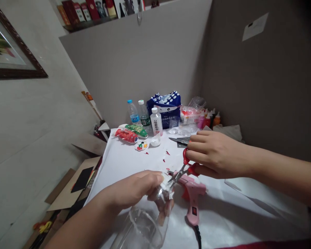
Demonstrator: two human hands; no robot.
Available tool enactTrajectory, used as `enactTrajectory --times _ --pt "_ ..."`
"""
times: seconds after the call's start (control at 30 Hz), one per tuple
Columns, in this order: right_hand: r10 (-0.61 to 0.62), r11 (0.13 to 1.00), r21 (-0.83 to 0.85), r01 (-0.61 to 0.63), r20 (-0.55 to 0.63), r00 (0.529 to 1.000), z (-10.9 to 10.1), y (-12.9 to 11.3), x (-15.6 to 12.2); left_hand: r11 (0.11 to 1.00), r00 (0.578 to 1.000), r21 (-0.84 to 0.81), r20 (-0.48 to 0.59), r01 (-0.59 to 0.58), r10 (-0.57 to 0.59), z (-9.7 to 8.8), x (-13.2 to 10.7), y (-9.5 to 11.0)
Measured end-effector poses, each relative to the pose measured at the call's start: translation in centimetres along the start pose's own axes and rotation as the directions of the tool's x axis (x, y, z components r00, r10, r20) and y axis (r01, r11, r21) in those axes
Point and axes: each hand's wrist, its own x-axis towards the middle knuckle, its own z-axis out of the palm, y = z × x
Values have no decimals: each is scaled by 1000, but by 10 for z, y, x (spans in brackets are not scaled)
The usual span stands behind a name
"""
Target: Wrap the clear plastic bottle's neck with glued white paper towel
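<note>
the left hand (142, 185) has its fingers clamped around the narrow end of a smooth, clear plastic bottle (142, 228) over the white table (126, 157). the right hand (217, 152) curls its fingers through the red loops of metal scissors (180, 173), blades at the bottle's whitish end, near a pink glue gun (193, 197).

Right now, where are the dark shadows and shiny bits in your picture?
Head view: a soft dark shadow spreads over the white tabletop, to the picture's right of the pink glue gun; head view again: pale shiny streaks show on the clear bottle, and the picture's top right corner fades to black.
</note>
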Motion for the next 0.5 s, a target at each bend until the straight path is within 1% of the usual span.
enactTrajectory --times 0.17,0.3,0.5 --pt "-10 1000 -23 11 43 999 -5 1 6 1000 1000 2 5 -7 7 1 -1 2" --pt "-37 999 -35 38 48 998 -9 3 10 1000 1000 19 -26 -6 7 1 -1 1" --pt "-77 996 -46 80 63 995 -11 4 13 999 1000 36 -4 -5 5 -1 0 -2"
